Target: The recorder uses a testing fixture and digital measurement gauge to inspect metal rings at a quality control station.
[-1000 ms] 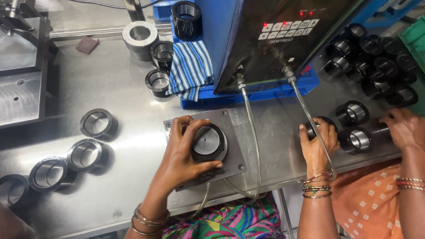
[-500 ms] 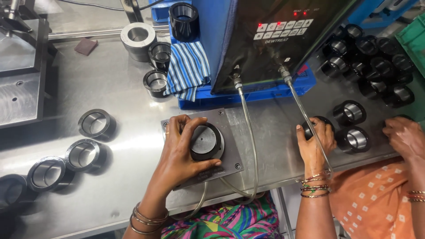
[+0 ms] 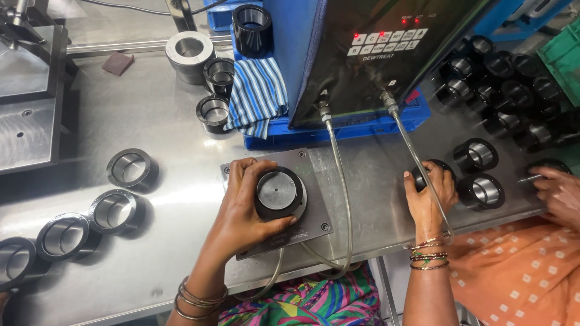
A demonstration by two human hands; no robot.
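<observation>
My left hand (image 3: 244,208) grips a dark metal ring (image 3: 280,193) seated over a round steel plug on a grey gauge plate (image 3: 311,175). My right hand (image 3: 428,192) is closed on another dark ring (image 3: 423,173) standing on the steel table, beside two more rings (image 3: 480,191). Two braided hoses run from the plate and my right side up to a black display unit (image 3: 374,54) with red lights.
Several rings (image 3: 132,168) line the table's left side, and more stand by a striped cloth (image 3: 257,93). A crowd of rings fills the far right (image 3: 501,90). Another person's hand (image 3: 559,190) with a thin tool rests at the right edge.
Both my hands stay on their rings with hardly any motion. The other person's hand at the right has shifted slightly along the table edge.
</observation>
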